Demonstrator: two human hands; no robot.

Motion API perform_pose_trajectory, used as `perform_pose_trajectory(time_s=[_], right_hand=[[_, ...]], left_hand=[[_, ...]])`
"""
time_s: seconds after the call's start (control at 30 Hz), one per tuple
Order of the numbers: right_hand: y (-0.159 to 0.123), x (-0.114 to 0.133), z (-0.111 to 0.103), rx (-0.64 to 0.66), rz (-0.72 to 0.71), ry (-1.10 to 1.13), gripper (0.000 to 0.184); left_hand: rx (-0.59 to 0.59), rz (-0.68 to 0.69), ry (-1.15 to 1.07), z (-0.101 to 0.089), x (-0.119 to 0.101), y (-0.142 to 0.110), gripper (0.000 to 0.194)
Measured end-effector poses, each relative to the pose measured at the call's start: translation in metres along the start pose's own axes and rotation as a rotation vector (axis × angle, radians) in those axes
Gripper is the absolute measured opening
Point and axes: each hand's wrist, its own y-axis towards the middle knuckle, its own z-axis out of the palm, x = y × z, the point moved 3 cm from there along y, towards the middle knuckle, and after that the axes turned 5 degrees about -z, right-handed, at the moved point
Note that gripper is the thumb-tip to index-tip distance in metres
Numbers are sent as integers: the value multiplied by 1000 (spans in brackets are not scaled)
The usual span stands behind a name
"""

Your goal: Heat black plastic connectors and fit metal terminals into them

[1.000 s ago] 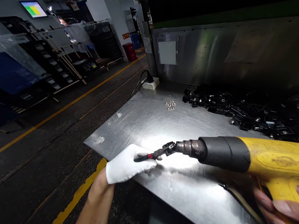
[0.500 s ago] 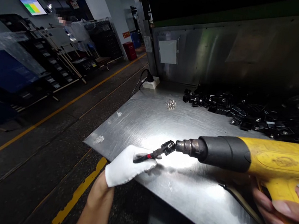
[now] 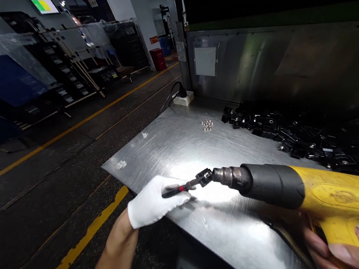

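Observation:
My left hand [image 3: 152, 203], in a white glove, is closed around dark pliers [image 3: 181, 188] with a red mark on the handle. At the tip of the pliers sits a small black part [image 3: 203, 177] with a shiny metal piece in it. My bare right hand [image 3: 330, 253] grips the handle of a yellow heat gun [image 3: 342, 195] with a black collar. Its stepped metal nozzle [image 3: 229, 177] points left, right up against the black part; whether they touch I cannot tell. The right fingertips are partly hidden behind the handle.
Under both hands is a steel table [image 3: 157, 149]. A small cluster of metal pieces [image 3: 206, 124] lies toward the back, beside a heap of black parts [image 3: 313, 141] at the right. A power strip [image 3: 183, 98] with a plug stands at the rear edge. Blue-covered racks [image 3: 12, 82] stand across the aisle.
The view has shifted slightly. Both hands keep their grips, and the heat gun nozzle stays up against the black part.

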Motion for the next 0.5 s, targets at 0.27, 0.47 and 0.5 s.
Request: perform_pose_trajectory(time_s=[0.27, 0.47, 0.5], right_hand=[[8, -4, -8, 32, 54, 38, 42], [3, 0, 13, -196, -16, 178, 49], [2, 1, 15, -195, -8, 180, 46]], left_hand=[[-8, 0, 45, 1, 3, -2, 27], [-12, -4, 38, 2, 4, -3, 27], [-17, -7, 36, 2, 4, -3, 27]])
